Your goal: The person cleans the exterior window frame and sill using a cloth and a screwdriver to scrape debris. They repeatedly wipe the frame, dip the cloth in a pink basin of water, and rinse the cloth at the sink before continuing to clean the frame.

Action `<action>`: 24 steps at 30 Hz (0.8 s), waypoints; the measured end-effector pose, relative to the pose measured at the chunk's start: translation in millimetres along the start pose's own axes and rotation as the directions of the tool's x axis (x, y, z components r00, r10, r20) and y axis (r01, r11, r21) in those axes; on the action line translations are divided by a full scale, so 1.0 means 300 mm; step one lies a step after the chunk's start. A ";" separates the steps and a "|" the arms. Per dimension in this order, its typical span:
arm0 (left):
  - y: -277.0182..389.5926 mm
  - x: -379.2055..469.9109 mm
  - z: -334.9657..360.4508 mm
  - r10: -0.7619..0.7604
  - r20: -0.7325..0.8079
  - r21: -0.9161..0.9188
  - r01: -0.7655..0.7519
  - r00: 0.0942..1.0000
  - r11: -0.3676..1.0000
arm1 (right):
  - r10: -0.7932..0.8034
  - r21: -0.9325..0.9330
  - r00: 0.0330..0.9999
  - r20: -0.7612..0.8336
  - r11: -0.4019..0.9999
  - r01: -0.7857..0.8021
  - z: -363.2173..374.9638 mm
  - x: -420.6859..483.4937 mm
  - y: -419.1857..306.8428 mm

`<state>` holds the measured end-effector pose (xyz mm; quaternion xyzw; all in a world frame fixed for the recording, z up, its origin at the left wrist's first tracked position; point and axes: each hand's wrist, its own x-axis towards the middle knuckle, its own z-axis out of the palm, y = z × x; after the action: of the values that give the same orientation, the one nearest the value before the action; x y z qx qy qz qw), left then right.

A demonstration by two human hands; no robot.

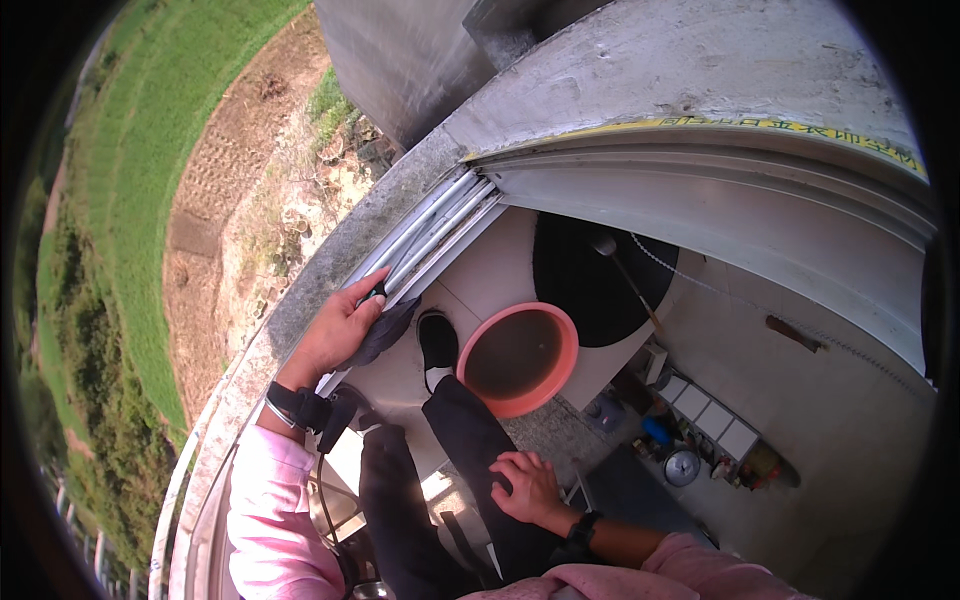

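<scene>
My left hand [341, 326] reaches over the window sill and closes around a small dark tool with a green part [373, 294], its tip hidden at the sliding window track [435, 232]. Beneath that hand hangs a dark grey cloth [386, 334]. My right hand [525, 486] rests on my dark trouser leg, its fingers bent and nothing visible in it. A pink plastic basin [568, 375] of murky water stands on the floor, to the right of my black shoe [437, 339].
Outside the concrete ledge [322, 262], the ground drops to fields. A window frame [675, 187] crosses the upper right. Behind the basin lie a round black mat [570, 277] and a long-handled tool [630, 277]. A rack [709, 416] with containers stands lower right.
</scene>
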<state>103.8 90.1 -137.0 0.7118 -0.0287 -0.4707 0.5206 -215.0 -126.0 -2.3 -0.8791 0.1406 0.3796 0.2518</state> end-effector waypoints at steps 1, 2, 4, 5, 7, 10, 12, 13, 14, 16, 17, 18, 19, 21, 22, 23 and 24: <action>0.010 -0.001 -0.003 -0.043 0.026 0.032 0.042 0.999 0.999 | 0.005 0.019 1.000 0.003 1.000 -0.005 -0.003 0.001 0.004; 0.026 0.005 -0.010 -0.055 0.033 0.038 0.054 0.998 0.998 | 0.012 0.041 1.000 0.007 0.999 -0.012 -0.006 0.001 0.007; 0.067 0.019 -0.012 -0.150 0.028 0.117 0.146 0.988 0.982 | 0.021 0.060 1.000 0.013 0.998 -0.022 -0.010 0.005 0.011; 0.090 0.043 -0.027 -0.203 0.072 0.129 0.193 0.976 0.973 | 0.036 0.055 0.999 0.033 0.998 -0.038 -0.011 0.010 0.012; 0.123 0.125 -0.022 -0.161 0.109 0.097 0.150 0.981 0.984 | 0.015 0.052 1.000 0.013 0.999 -0.015 -0.012 0.017 0.012; 0.137 0.300 0.016 0.032 0.149 0.048 -0.040 0.988 0.998 | -0.003 0.055 1.000 -0.020 0.999 0.004 -0.011 0.027 0.011; 0.106 0.295 0.025 -0.064 0.176 0.064 0.053 0.982 0.997 | 0.006 0.066 1.000 -0.023 0.998 -0.004 -0.013 0.027 0.008; 0.090 0.272 0.021 -0.001 0.174 0.036 -0.005 0.985 0.999 | 0.006 0.059 1.000 -0.021 0.998 -0.005 -0.016 0.027 0.007; 0.072 0.226 0.018 -0.014 0.171 -0.007 0.015 0.985 1.000 | 0.025 0.029 1.000 0.013 0.999 -0.026 -0.016 0.023 0.005; 0.049 0.104 -0.010 -0.074 0.127 0.019 0.072 0.989 0.997 | 0.000 0.045 1.000 -0.028 0.999 0.001 -0.017 0.021 0.002; 0.053 0.072 -0.020 -0.109 0.107 0.071 0.102 0.988 0.992 | 0.013 0.036 1.000 -0.015 0.999 -0.012 -0.017 0.022 0.001; 0.065 0.061 -0.023 -0.156 0.095 0.084 0.149 0.983 0.985 | -0.007 0.044 0.999 -0.039 0.999 0.009 -0.017 0.020 -0.001; 0.079 0.063 -0.026 -0.100 0.105 0.068 0.093 0.989 0.993 | -0.012 0.040 0.999 -0.040 0.999 0.013 -0.015 0.020 -0.003; 0.117 0.139 -0.013 -0.126 0.116 0.097 0.115 0.985 0.989 | -0.019 0.023 0.999 -0.041 1.000 0.019 -0.008 0.018 -0.005; 0.135 0.210 0.006 -0.082 0.098 0.213 0.059 0.992 0.975 | -0.019 0.009 0.999 -0.044 1.000 0.019 -0.003 0.018 -0.005; 0.143 0.259 0.031 -0.037 0.105 0.128 0.023 0.994 0.991 | -0.019 -0.019 0.998 -0.055 1.000 0.018 0.000 0.015 -0.003; 0.137 0.276 0.043 -0.017 0.091 0.135 0.005 0.996 0.991 | -0.024 -0.009 0.998 -0.050 1.000 0.024 0.005 0.011 -0.003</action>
<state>159.3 18.2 -158.6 0.7230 -0.0803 -0.5026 0.4671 -213.4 -124.6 -5.3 -0.8911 0.1348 0.3548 0.2488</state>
